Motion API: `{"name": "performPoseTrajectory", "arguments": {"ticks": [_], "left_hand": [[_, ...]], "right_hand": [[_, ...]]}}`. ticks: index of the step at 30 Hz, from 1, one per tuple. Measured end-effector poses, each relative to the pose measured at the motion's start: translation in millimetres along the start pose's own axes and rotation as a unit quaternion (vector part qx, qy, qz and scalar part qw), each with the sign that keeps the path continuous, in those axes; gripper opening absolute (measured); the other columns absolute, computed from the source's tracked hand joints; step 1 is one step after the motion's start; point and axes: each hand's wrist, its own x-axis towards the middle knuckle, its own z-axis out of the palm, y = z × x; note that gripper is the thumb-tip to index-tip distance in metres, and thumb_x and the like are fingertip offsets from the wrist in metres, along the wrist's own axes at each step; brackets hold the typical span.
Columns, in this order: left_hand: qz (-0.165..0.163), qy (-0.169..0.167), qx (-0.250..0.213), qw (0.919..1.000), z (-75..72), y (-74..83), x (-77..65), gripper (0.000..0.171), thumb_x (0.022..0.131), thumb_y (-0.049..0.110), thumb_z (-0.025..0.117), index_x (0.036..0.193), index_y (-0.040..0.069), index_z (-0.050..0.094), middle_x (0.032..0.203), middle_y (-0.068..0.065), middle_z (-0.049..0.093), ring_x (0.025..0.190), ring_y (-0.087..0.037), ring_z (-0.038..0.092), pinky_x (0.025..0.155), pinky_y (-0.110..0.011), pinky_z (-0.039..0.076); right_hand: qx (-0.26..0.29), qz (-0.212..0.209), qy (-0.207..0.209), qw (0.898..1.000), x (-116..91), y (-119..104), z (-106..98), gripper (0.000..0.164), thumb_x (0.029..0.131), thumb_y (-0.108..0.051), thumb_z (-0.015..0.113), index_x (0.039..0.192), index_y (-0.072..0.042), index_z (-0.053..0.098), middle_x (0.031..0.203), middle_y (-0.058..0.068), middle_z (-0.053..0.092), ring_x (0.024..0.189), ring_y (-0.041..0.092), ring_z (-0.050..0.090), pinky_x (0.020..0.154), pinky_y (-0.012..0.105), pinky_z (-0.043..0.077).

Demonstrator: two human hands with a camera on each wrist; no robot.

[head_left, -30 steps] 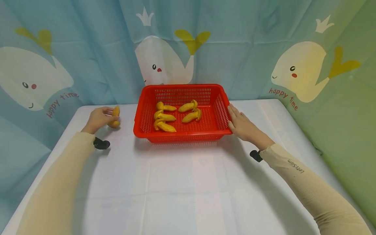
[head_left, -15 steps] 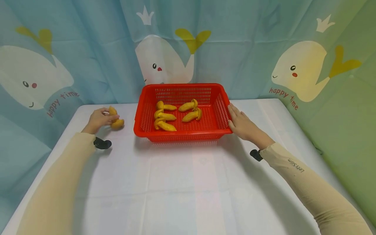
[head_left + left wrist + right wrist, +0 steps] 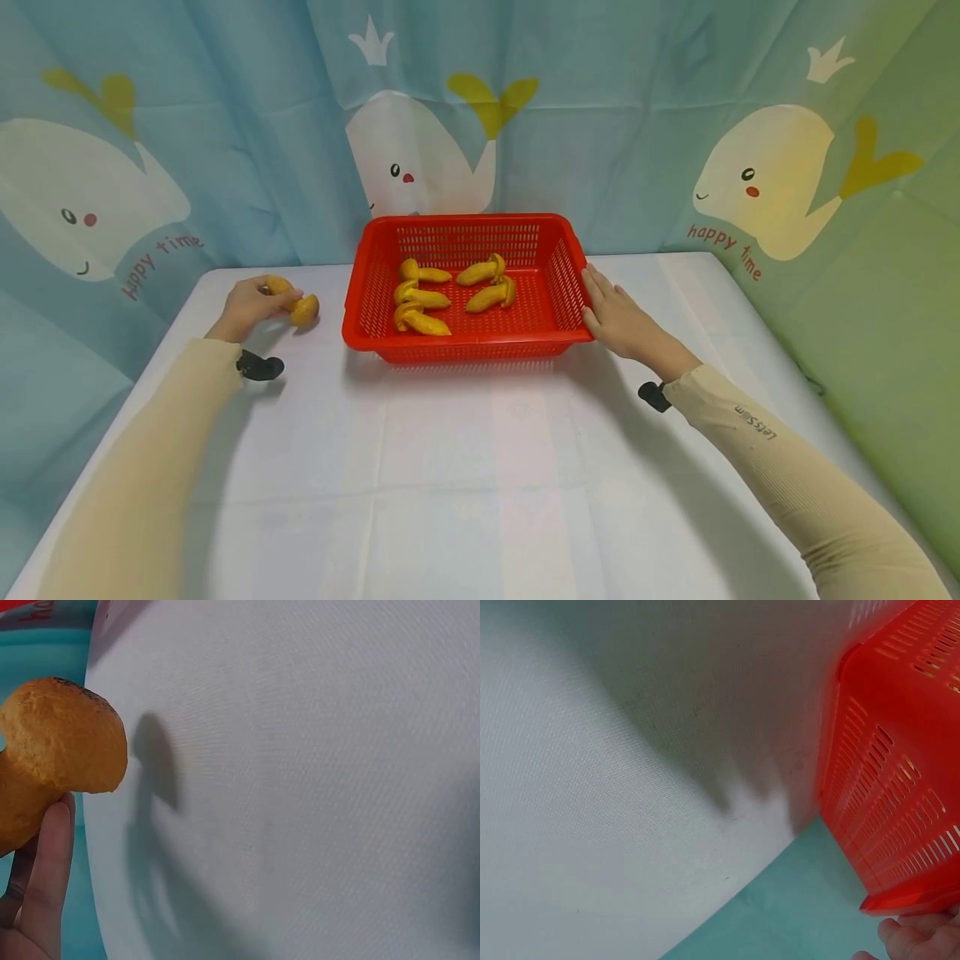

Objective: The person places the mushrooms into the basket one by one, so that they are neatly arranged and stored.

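My left hand (image 3: 249,308) pinches a yellow-orange mushroom (image 3: 304,311) left of the basket, its cap pointing right. In the left wrist view the mushroom (image 3: 67,739) is held above the white table, and its cap has a dark speckled patch. My right hand (image 3: 621,323) rests with straight fingers against the right rim of the red plastic basket (image 3: 480,340). Several more yellow mushrooms (image 3: 423,322) lie in the basket, three in its left part and two (image 3: 491,296) near the middle. In the right wrist view, fingertips (image 3: 904,937) touch the basket's rim (image 3: 907,902).
The basket stands at the back of a white-covered table (image 3: 450,483). Behind it hangs a blue curtain (image 3: 600,125) with whale prints, and a green curtain (image 3: 885,333) is at the right.
The mushroom in my left hand has turned, so its cap has swung up and to the right while its stem tipped left. My right hand and the basket have stayed put.
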Motion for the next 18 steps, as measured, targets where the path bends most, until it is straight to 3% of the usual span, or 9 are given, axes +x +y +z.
{"name": "performPoseTrajectory", "arguments": {"ticks": [4,7,14,18], "left_hand": [[0.006,-0.002,0.007,1.0000,-1.5,0.7,-1.1,0.069,0.089,0.048,0.056,0.125,-0.009,0.044,0.114,-0.021,0.048,0.099,-0.029,0.049,0.064,-0.004,0.041],[0.016,-0.007,0.009,0.9998,-3.4,1.1,-2.3,0.068,0.090,0.047,0.054,0.126,-0.009,0.044,0.114,-0.021,0.048,0.099,-0.028,0.048,0.065,-0.005,0.041],[0.054,-0.026,-0.021,0.9980,-11.7,2.2,-8.0,0.059,0.092,0.038,0.056,0.123,-0.011,0.046,0.104,-0.009,0.055,0.076,0.004,0.053,0.069,-0.005,0.048],[0.063,-0.053,-0.045,0.9956,-16.6,0.7,-8.3,0.056,0.094,0.032,0.053,0.126,-0.013,0.042,0.105,-0.004,0.053,0.075,0.011,0.052,0.079,-0.011,0.052]], "right_hand": [[0.000,0.000,0.001,1.000,0,0,0,0.062,0.098,-0.020,0.029,0.149,0.003,0.001,0.158,0.021,0.001,0.145,0.040,0.008,0.117,0.058,0.010],[0.001,0.000,0.002,1.000,0,0,0,0.063,0.098,-0.020,0.029,0.149,0.004,0.001,0.158,0.021,0.001,0.145,0.040,0.008,0.117,0.058,0.010],[-0.002,-0.001,0.002,1.000,0,-1,-1,0.062,0.098,-0.020,0.028,0.149,0.004,0.002,0.158,0.021,0.001,0.145,0.041,0.008,0.116,0.058,0.010],[0.003,0.001,0.002,1.000,-1,-1,-1,0.063,0.098,-0.019,0.029,0.149,0.004,0.001,0.158,0.021,0.001,0.145,0.040,0.008,0.117,0.058,0.010]]}}
